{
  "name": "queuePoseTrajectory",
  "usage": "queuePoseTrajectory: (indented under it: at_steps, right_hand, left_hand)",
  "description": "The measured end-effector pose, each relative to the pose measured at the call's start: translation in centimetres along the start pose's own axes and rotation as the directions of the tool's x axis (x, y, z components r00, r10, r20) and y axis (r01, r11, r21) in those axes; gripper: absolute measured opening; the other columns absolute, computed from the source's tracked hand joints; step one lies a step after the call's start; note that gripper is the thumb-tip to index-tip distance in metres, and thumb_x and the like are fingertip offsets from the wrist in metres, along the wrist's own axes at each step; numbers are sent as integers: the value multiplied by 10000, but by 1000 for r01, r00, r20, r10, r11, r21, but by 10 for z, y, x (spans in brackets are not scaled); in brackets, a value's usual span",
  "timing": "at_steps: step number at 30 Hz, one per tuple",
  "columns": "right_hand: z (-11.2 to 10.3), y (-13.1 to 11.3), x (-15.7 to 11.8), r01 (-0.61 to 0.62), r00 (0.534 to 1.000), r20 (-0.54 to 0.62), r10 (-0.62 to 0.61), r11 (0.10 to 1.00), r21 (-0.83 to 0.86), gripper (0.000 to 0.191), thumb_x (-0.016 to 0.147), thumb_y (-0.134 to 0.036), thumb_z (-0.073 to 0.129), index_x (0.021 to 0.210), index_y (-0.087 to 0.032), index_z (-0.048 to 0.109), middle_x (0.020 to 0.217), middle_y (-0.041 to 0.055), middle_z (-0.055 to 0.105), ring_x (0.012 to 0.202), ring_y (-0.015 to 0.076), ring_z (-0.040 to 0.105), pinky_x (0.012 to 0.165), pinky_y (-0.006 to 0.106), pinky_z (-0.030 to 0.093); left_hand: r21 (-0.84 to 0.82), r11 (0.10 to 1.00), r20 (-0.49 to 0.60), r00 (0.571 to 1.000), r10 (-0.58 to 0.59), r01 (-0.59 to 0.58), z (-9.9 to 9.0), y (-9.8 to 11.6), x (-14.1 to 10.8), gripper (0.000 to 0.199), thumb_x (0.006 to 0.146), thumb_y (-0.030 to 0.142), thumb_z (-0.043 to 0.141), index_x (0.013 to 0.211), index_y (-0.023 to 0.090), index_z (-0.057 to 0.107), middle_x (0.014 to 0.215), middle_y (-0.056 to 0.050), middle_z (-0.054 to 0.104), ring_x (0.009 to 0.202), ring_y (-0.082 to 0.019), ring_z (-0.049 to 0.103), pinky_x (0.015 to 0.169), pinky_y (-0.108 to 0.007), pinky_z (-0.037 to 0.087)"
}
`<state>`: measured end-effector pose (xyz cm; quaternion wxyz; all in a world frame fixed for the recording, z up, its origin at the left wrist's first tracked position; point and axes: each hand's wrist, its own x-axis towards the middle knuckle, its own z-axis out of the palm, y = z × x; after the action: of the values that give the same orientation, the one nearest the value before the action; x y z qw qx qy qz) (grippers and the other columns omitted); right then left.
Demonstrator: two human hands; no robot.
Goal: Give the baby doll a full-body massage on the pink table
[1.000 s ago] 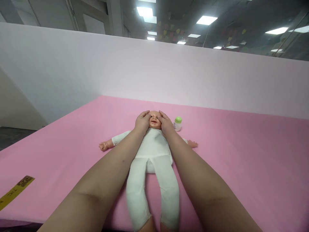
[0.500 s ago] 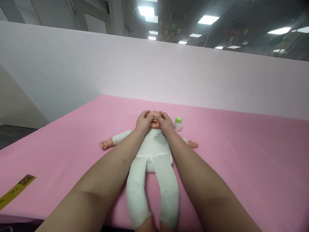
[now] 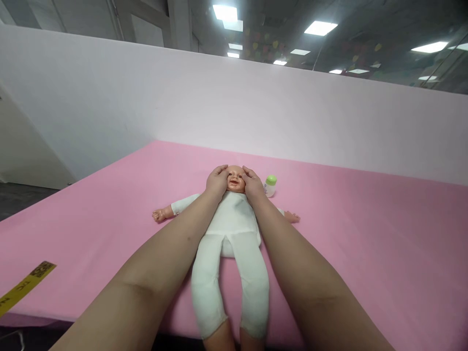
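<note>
Doll (image 3: pixel 234 217) lay face-up on pink cover (image 3: pixel 365 229), head (image 3: pixel 236 181) far. Left hand (image 3: pixel 217 182), right hand (image 3: pixel 253 185) cupped head's sides; couldn't tell if fingers spread or together. Green-capped jar (image 3: pixel 270 186) stood right.

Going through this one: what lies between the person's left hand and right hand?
In the head view, the doll's head lies face up between the left hand and right hand, one at each side.

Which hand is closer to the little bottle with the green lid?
Right. The right hand, at the doll's head, is just beside the green-lidded bottle; the left hand is farther off, across the head from it.
</note>
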<state>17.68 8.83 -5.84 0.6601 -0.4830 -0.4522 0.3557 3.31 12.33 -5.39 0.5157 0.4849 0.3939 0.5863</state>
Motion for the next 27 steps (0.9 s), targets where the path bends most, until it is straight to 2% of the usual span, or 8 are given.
queuePoseTrajectory:
  at_steps: [5, 12, 23, 27]
  right_hand:
    - [-3, -1, -2, -4, 999, 48, 2, 1000, 24, 610, 806, -257, 682, 1415, -260, 651, 1561, 16, 578, 1437, 237, 527, 1232, 426, 407]
    - [-3, -9, -8, 42, 998, 50, -38, 997, -69, 557, 824, -389, 774, 1366, -303, 674, 1487, 2, 633, 1452, 269, 508, 1267, 438, 362]
    - [-1, -13, -10, 21, 999, 31, -15, 981, -193, 652, 830, -506, 794, 1419, -295, 612, 1476, 43, 621, 1385, 292, 565, 1223, 461, 413]
    - [-3, -13, -13, 9, 998, 68, 1, 990, -144, 697, 826, -511, 800, 1455, -303, 585, 1520, 38, 588, 1404, 287, 552, 1228, 462, 405]
  left_hand:
    - [6, 1000, -7, 1000, 12, -12, 0, 0, 0, 408, 851, 282, 671, 1250, 226, 736, 1266, -84, 734, 1201, -288, 670, 1090, -441, 511]
    - [50, 997, 13, 998, 65, -66, 0, 6, -6, 449, 808, 287, 751, 1253, 233, 724, 1291, -78, 721, 1247, -309, 640, 1111, -423, 482]
    - [53, 996, 67, 996, 66, -70, -2, 11, -13, 571, 761, 284, 803, 1317, 236, 688, 1332, -96, 691, 1260, -328, 630, 1092, -418, 489]
    - [73, 993, 101, 991, 91, -98, -5, 11, -14, 579, 754, 291, 813, 1318, 235, 695, 1352, -92, 682, 1300, -341, 599, 1116, -435, 475]
